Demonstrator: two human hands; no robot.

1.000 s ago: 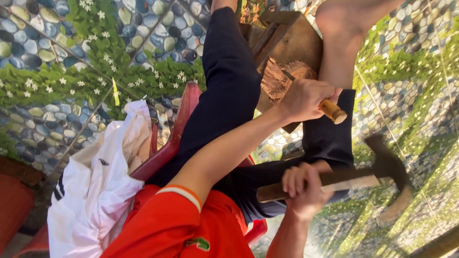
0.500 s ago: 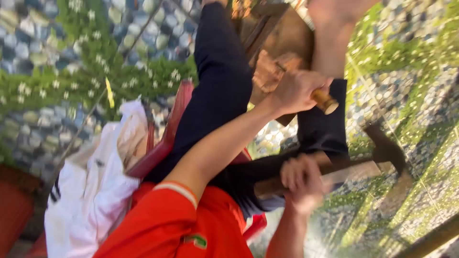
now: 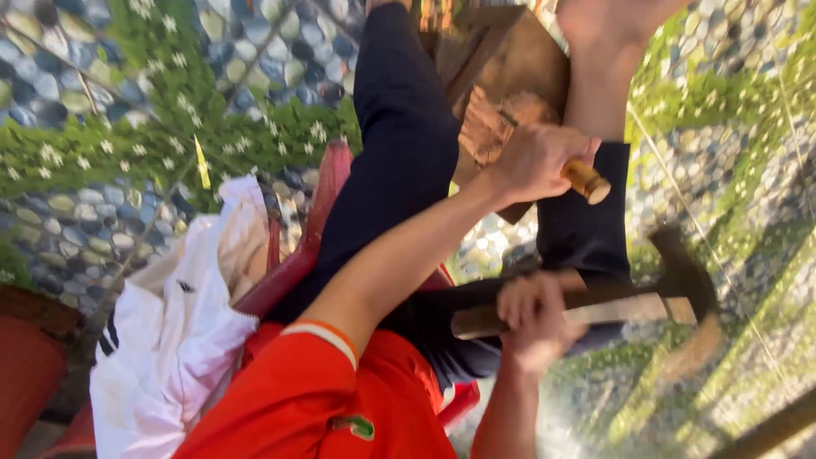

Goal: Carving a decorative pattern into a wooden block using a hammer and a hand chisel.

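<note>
a person in an orange shirt sits on a red plastic chair (image 3: 327,200), seen from above. at upper right, the left hand (image 3: 537,159) is clenched around a wooden-handled chisel (image 3: 586,180) set against a reddish wood block (image 3: 493,127). at lower right, the right hand (image 3: 531,319) grasps a hammer (image 3: 629,297), its dark head blurred. a white cloth (image 3: 170,340) lies at lower left.

Orange short-sleeved shirt (image 3: 297,408), white-striped cuff; dark navy trousers (image 3: 399,144); bare forearms.

A red plastic chair (image 3: 327,208) on cobbled, weedy ground (image 3: 102,127) carries white cloth (image 3: 178,340).
</note>
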